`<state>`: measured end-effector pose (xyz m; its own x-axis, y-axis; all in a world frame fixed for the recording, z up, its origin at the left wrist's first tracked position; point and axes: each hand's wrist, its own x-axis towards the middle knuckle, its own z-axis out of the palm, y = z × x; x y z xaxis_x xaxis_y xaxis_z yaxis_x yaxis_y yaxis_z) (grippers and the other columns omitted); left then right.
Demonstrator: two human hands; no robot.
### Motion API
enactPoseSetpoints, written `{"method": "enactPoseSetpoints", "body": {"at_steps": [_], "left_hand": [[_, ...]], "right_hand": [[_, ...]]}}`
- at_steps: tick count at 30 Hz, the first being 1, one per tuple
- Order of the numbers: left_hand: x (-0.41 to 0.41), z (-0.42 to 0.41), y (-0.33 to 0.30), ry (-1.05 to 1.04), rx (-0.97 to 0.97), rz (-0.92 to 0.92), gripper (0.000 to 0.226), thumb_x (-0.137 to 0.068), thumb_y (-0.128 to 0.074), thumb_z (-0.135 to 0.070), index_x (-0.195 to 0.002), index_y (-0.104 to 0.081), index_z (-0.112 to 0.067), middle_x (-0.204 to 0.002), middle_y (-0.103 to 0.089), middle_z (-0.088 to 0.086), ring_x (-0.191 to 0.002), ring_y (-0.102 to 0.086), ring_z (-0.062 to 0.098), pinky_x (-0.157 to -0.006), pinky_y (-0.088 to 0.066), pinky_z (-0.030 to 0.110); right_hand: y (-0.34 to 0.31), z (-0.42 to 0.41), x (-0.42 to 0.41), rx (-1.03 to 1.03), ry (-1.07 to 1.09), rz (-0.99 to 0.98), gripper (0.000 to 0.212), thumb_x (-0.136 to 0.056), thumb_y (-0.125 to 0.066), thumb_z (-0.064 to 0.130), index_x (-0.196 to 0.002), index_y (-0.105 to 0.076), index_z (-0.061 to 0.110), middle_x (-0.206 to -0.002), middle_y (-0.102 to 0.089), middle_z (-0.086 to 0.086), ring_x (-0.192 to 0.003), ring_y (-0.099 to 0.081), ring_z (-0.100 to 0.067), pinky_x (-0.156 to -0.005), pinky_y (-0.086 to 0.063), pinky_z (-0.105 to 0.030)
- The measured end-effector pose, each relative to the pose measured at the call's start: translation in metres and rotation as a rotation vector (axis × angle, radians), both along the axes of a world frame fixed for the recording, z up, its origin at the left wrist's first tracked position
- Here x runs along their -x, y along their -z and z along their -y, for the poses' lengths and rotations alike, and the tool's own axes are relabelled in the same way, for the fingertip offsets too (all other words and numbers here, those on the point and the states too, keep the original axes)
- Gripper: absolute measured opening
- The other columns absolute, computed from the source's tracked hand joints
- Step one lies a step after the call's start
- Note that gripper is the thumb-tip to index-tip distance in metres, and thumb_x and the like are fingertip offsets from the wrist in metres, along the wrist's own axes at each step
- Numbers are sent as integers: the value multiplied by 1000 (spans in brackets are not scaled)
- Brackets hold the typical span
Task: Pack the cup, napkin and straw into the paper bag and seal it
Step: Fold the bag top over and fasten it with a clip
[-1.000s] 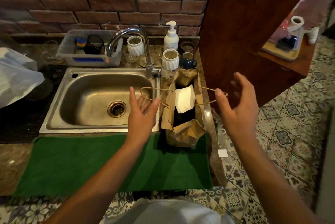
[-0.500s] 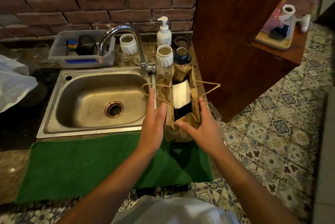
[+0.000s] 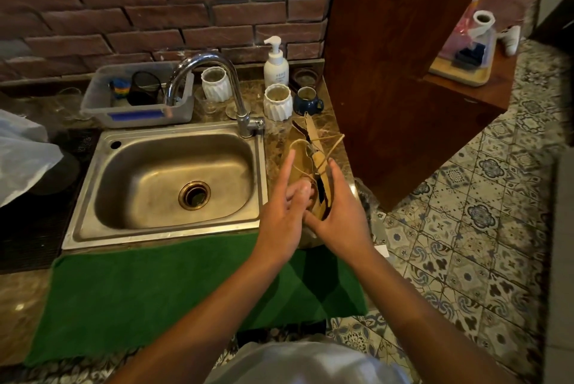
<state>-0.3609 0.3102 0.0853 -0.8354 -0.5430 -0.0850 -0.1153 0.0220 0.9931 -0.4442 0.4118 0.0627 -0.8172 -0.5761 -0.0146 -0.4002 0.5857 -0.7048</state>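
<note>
Paper bag (image 3: pixel 313 147) is the brown thing standing on the stone counter (image 3: pixel 337 147), just to the right of the sink (image 3: pixel 174 184). Its top is pressed almost flat, with only a thin dark slit showing. What is inside is hidden. Its string handles (image 3: pixel 330 142) stick up and cross over each other.

Far to the left of the sink lies a crinkly white plastic bag (image 3: pixel 21 153). Behind the sink on the left is a clear tub (image 3: pixel 139 110) with a black mesh cup in it. The shiny tap (image 3: pixel 217 88) bends over the sink from its back right corner. A white ribbed cup (image 3: pixel 214 83) stands behind the tap. In front of the sink lies a green mat (image 3: pixel 155 290).

To the right of the sink, behind the bag, stand another white ribbed cup (image 3: pixel 277 101), a white pump bottle (image 3: pixel 275 63) and a small blue mug (image 3: pixel 307 101).

The left hand (image 3: pixel 284 212) is at the bag's left side. One finger points up and the others are curled against the paper. The right hand (image 3: pixel 338 209) is on the bag's right side, flat, with its fingers together, pushing in. Both hands squeeze the top of the bag between them.

Further right of the sink is a brown wooden cabinet (image 3: pixel 388 73), and past it a paper roll (image 3: pixel 483 21) on a tray (image 3: pixel 459 76).
</note>
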Motion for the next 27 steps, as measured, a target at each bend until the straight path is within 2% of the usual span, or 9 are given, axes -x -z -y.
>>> {"method": "enactPoseSetpoints", "body": {"at_steps": [5,8,10,12,14,18,21,24,27], "left_hand": [[-1,6,-4,29,25,-17,57,-99,-50,-50,-142,-19,-71,-127,-67,-11,-124,-62,9,-109,-49,41],[-6,20,-9,-11,126,-5,60,-99,-52,-46,-141,-17,-71,-129,-68,-10,-118,-64,4,-94,-53,22],[-7,40,-12,-89,238,15,67,-98,-59,-37,-150,-20,-55,-131,-65,-15,-114,-63,-1,-88,-53,15],[-2,68,-10,-123,418,114,77,-93,-68,-36,-155,-23,-41,-145,-53,-12,-126,-53,4,-100,-47,22],[8,95,-5,-48,623,230,87,-86,-75,-43,-156,-23,-38,-160,-36,-5,-145,-34,16,-114,-34,39],[32,121,-2,245,893,258,103,-75,-82,-49,-158,-22,-37,-166,-22,-10,-155,-13,18,-122,-18,48],[45,126,-2,352,878,237,97,-75,-85,-40,-156,-32,-34,-159,-39,-5,-150,-27,20,-120,-24,45],[50,124,0,421,815,203,64,-80,-84,-26,-138,-58,-30,-127,-64,-8,-120,-54,12,-105,-46,42],[49,122,7,346,758,147,42,-80,-83,-17,-119,-69,-24,-113,-71,-7,-106,-65,11,-98,-52,40]], "right_hand": [[3,-8,16,34,70,-42,81,-92,-72,25,-158,-25,30,-121,-70,4,-89,-69,-6,-85,-61,-31],[1,-16,33,80,90,4,72,-92,-71,17,-153,-36,33,-124,-71,5,-85,-71,-7,-83,-62,-34],[-1,-20,46,89,65,70,72,-91,-72,13,-151,-38,34,-127,-70,9,-84,-73,-7,-78,-63,-29],[-5,-24,55,98,22,160,74,-90,-73,8,-150,-40,36,-122,-70,14,-91,-72,-3,-73,-58,-15],[-6,-26,64,119,-21,242,75,-89,-74,5,-150,-42,35,-113,-72,15,-99,-70,4,-76,-57,-13],[-8,-27,82,143,-128,354,77,-87,-75,0,-149,-44,33,-109,-78,5,-102,-74,-6,-87,-62,-36],[-13,-27,92,141,-209,370,79,-85,-74,-5,-148,-45,33,-110,-78,0,-104,-74,-13,-91,-60,-41],[-17,-29,98,149,-234,441,81,-84,-74,-8,-149,-45,30,-113,-78,0,-107,-74,-16,-96,-59,-44],[-17,-34,97,144,-161,356,83,-78,-87,17,-148,-45,33,-119,-74,5,-115,-68,-9,-105,-53,-45]]}}
